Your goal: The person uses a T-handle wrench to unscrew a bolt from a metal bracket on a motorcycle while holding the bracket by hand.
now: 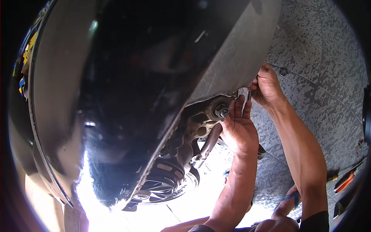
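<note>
My left hand [241,129] reaches up beside a metal hub [210,110] with a shiny stub shaft [221,111] at its centre. Its palm shows and its fingers are stretched upward, with the thumb side close to the shaft. Just above and to the right, my right hand [267,85] is closed at the lower edge of a grey inner panel [232,65]. A short dark rod [249,94] shows under its fingers. What lies inside the grip is mostly hidden.
A large glossy dark body panel [135,77] fills the left and middle. Below the hub is a spoked wheel [162,185], partly in glare. Orange-handled pliers [345,181] lie far right on the mottled grey floor [301,42]. A small round dark part [283,72] lies near my right hand.
</note>
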### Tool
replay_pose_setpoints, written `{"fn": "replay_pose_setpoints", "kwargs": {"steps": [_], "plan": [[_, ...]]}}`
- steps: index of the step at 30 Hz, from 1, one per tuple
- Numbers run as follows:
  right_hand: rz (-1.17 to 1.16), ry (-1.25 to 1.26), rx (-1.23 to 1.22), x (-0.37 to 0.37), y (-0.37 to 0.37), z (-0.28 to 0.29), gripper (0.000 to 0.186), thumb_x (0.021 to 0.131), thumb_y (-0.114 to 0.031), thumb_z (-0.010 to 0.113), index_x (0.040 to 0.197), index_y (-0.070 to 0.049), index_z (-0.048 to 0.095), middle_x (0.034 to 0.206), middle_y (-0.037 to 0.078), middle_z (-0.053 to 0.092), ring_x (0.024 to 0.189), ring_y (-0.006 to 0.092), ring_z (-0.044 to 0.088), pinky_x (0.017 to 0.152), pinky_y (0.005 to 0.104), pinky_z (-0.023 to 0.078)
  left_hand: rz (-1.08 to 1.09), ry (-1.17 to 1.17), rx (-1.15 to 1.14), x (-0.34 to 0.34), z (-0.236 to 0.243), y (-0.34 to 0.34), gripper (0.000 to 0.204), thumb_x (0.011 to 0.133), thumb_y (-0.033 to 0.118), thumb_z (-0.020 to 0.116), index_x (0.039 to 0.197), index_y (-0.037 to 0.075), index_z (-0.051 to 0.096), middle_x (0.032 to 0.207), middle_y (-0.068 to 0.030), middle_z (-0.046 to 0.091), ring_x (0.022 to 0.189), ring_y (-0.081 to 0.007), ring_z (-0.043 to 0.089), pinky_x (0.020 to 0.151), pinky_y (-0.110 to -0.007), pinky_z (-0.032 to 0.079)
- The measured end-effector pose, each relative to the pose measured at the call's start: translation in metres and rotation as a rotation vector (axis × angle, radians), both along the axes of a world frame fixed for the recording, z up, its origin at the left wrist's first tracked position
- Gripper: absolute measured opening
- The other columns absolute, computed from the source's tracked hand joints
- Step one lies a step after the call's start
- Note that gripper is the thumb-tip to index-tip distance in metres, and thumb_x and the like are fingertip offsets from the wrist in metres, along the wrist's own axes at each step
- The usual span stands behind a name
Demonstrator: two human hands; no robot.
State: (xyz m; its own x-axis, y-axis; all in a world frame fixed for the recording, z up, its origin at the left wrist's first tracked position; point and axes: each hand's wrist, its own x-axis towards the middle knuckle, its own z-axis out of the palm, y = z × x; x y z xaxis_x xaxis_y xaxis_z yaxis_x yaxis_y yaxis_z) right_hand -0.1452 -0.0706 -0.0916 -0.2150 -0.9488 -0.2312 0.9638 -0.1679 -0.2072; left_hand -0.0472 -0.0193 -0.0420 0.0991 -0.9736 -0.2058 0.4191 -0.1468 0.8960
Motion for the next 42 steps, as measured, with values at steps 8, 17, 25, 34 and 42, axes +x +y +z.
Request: {"fn": "replay_pose_setpoints", "kwargs": {"steps": [8,17,25,34,42], "plan": [[-0.025,0.042,-0.048,-0.013,0.006,0.009,0.015,0.093,-0.025,0.059,0.094,-0.011,0.054,0.07,-0.005,0.05,0.053,0.0008,0.036,0.046,0.0163,0.03,0.014,0.088,0.058,-0.008,0.002,-0.005,0.056,0.085,0.046,0.066,0.123,0.008,0.05,0.111,-0.0072,0.06,0.098,-0.017,0.059,0.085,-0.031,0.051],[-0.001,0.012,-0.065,-0.006,0.001,0.006,0.016,0.092,-0.026,0.06,0.095,-0.011,0.054,0.07,-0.006,0.049,0.053,-0.0006,0.035,0.045,0.0149,0.029,-0.067,0.223,-0.029,0.003,-0.004,-0.009,0.059,0.078,0.042,0.073,0.121,0.007,0.054,0.123,-0.0085,0.059,0.121,-0.0283,0.052,0.106,-0.04,0.042],[-0.044,0.059,0.0,-0.006,0.007,0.019,0.017,0.093,-0.026,0.06,0.096,-0.011,0.053,0.07,-0.005,0.049,0.053,0.0006,0.035,0.046,0.0165,0.029,-0.038,0.221,0.002,0.003,-0.003,-0.008,0.056,0.082,0.043,0.07,0.122,0.008,0.053,0.119,-0.0076,0.062,0.117,-0.0258,0.055,0.101,-0.038,0.045],[0.083,0.064,0.096,-0.028,0.014,0.036,0.013,0.097,-0.019,0.049,0.095,-0.006,0.05,0.068,0.0,0.052,0.052,0.0046,0.041,0.045,0.0198,0.033,-0.068,-0.152,0.004,0.003,-0.012,-0.005,0.051,0.086,0.048,0.065,0.121,0.012,0.053,0.11,-0.0018,0.06,0.082,-0.0096,0.046,0.073,-0.028,0.037],[0.345,0.167,0.292,-0.034,0.008,0.039,0.019,0.096,-0.02,0.047,0.088,-0.003,0.051,0.06,0.005,0.053,0.045,0.011,0.041,0.049,0.0303,0.037,-0.269,-1.101,-0.179,-0.019,0.002,0.012,0.052,0.096,0.047,0.049,0.089,-0.004,0.058,0.071,-0.005,0.055,0.055,-0.0093,0.048,0.052,-0.025,0.041]]}}
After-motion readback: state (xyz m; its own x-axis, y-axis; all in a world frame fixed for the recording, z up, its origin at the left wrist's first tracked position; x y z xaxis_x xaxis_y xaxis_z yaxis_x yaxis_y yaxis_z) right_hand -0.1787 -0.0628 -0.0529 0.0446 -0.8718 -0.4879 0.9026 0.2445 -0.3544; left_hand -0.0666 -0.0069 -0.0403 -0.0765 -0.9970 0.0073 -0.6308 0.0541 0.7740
